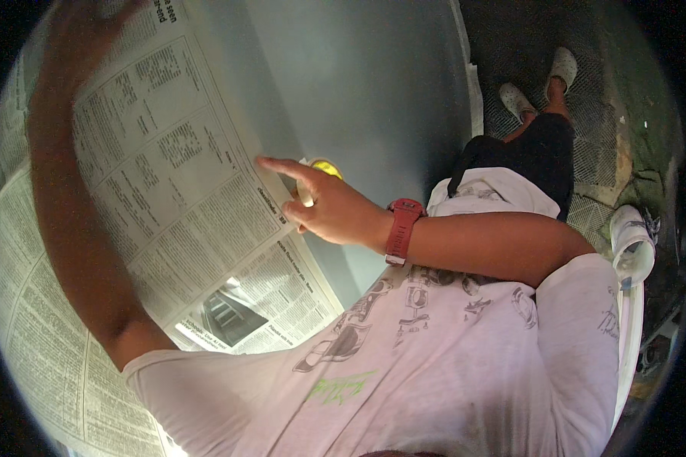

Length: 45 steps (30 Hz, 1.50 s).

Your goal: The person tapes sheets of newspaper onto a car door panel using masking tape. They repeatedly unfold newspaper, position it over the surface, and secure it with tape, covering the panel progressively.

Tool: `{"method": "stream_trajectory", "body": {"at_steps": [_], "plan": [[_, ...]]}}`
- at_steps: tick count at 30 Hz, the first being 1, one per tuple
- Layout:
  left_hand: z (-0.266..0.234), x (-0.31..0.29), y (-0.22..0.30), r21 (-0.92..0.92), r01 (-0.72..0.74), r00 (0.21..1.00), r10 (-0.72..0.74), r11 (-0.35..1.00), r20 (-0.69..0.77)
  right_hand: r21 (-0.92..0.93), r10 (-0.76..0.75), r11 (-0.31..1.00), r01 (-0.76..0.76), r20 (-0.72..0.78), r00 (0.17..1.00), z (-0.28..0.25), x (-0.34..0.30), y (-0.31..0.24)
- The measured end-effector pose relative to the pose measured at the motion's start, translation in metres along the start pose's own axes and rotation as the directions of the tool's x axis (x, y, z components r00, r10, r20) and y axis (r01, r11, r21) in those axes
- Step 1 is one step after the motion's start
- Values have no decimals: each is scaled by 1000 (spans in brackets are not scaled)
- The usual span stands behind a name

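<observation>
Newspaper sheets [168, 175] lie flat against a grey-blue wall [358, 84]. My right hand [324, 209] is at the paper's right edge. Its forefinger is stretched out onto the sheet, and its other fingers hold a small roll of tape with a yellow core [322, 169]. A red watch [401, 228] sits on that wrist. My left forearm [61, 190] reaches up across the newspaper to the top left. Its hand is blurred and cut off at the picture's top edge.
Below the wall, my feet in pale shoes [537, 84] stand on a dark ribbed mat [587, 137]. A white object like a chair [633, 259] is at the right. My white printed shirt [434, 358] fills the lower picture.
</observation>
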<state>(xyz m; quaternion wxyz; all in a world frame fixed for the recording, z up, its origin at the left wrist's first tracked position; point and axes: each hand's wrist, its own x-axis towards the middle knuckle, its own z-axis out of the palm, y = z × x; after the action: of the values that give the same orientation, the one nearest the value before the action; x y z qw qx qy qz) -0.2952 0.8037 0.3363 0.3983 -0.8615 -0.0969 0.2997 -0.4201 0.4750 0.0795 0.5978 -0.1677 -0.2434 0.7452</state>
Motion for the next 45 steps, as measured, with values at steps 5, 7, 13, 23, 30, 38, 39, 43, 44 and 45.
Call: {"method": "stream_trajectory", "body": {"at_steps": [5, 7, 13, 23, 30, 38, 39, 43, 44, 45], "plan": [[42, -39, 87, 45, -249, 957, 238, 968, 167, 85, 151, 986, -144, -93, 984, -7, -9, 4], [38, -53, 101, 8, -217, 949, 209, 976, 236, 124, 152, 982, -140, -96, 984, -7, -13, 10], [35, -76, 119, -33, -163, 968, 167, 986, 187, 230, 254, 947, -223, -114, 960, 3, -16, 3], [-15, -65, 151, 118, -110, 923, 57, 987, 380, 247, 121, 968, -54, -266, 956, 16, -21, 4], [-22, -61, 157, 129, -69, 890, 3, 989, 455, 367, 302, 907, -207, -225, 926, 25, -5, 19], [-8, -68, 154, 229, -89, 897, -22, 969, 441, 375, 341, 896, -236, -245, 908, 27, 6, 29], [-6, -68, 156, 251, -68, 890, -55, 966, 452, 361, 349, 899, -250, -240, 906, 25, 7, 27], [-9, -64, 152, 48, 25, 884, -45, 999, 465, 356, 337, 905, -234, -260, 905, 27, 12, 26], [-10, -65, 151, -19, 52, 883, -37, 998, 469, 316, 341, 914, -256, -253, 905, 26, 13, 24], [-10, -67, 150, -72, 76, 881, -33, 995, 471, 275, 345, 921, -276, -248, 905, 24, 14, 23]]}}
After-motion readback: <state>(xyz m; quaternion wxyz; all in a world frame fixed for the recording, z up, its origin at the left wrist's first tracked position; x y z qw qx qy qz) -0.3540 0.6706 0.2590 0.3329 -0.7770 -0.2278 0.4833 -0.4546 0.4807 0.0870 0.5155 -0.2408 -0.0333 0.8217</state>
